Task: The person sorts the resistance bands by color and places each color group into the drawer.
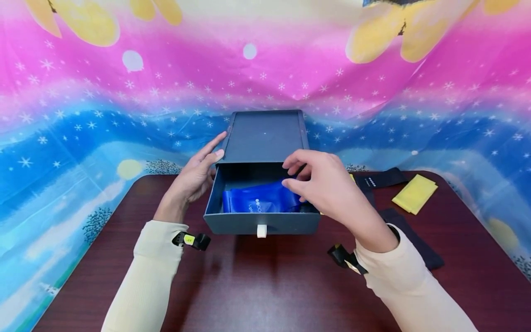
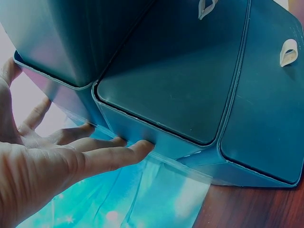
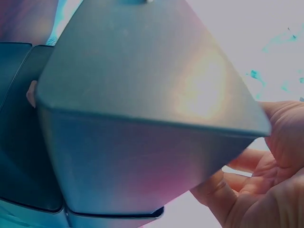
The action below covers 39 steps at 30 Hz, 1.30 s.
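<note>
We log a blue band lying folded inside the pulled-out drawer of a grey cabinet, midway along the worktop's far edge. Left hand: fingers extended, resting on the cabinet's left side. Right hand: loosely bent over the drawer's right end, thumb and forefinger apart; we call it released. Risks, we judge: band's raised right end snags if the drawer shuts; cabinet tips if the drawer gets pressed. Band's long axis runs left-right, roughly parallel to the far edge; print sits left of its middle, facing the near edge.
</note>
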Available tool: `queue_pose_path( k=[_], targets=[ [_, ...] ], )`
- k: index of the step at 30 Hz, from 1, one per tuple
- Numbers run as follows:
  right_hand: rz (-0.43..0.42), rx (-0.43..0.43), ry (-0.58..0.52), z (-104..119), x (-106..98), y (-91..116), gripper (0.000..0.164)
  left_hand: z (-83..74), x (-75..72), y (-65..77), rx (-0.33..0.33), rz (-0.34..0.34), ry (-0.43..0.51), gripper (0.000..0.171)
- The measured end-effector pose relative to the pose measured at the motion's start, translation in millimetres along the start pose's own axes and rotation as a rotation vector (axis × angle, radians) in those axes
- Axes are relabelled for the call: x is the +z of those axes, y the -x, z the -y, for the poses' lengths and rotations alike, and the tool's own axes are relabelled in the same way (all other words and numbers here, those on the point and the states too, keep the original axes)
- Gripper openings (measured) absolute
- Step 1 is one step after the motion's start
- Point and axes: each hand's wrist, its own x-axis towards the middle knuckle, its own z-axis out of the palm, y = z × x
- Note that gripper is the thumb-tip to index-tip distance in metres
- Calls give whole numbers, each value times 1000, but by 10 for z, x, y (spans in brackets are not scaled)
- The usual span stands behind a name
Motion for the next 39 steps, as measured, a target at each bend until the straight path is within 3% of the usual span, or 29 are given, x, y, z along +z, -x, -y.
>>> queue_pose_path(
  k=[5,19,30,39],
  targets=[
    [-67,-37,-35,-10,-14,141,29,0,-1,-4,-4,1,-4,58],
    [-241,-335,-107,-79,155,460,24,11,-4,-9,0,-5,1,58],
    [-263,-533,-189,-164,368,624,28,-8,0,-15,6,0,6,57],
    [-208,-543,-247,-218,517,698,29,2,2,-17,3,-4,-2,57]
  ],
)
